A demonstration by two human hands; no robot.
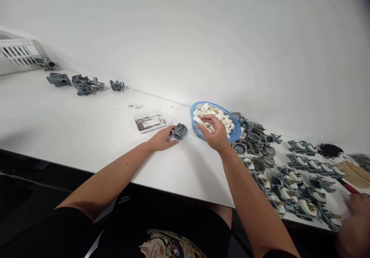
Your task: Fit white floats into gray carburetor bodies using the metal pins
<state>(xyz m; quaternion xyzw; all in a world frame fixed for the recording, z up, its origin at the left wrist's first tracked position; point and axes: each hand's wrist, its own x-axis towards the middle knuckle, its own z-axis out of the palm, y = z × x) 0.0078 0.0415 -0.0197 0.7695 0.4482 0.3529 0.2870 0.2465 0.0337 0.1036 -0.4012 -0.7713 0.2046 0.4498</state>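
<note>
In the head view, the person's left hand (162, 139) lay low over the white worktop (185, 173), its fingers closed about the left side of a grey metal casting (180, 131), with the thumb stretched along the front. The casting sat near the middle of the worktop, its open, hollow side facing up.

The right hand (215, 132) was raised over the near left part of a blue basket (237, 133), and its fingers were pinched narrow on a small white piece (197, 120) near the basket's left rim. Many similar white pieces (221, 115) filled the basket.

Just left of the casting stood a shallow white tray (167, 119) holding thin metal pins (141, 124), and beyond it lay a few small white bits (135, 105). Farther left, along the wall, more grey castings (86, 83) were grouped near a slotted white crate (20, 53).

To the right of the basket, grey metal parts (254, 138) were heaped together; nearer the front edge and farther right, castings fitted with white parts (288, 194) stood in rough rows. A blurred hand (360, 204) of another person showed at the right edge, close to a red handle (349, 187).
</note>
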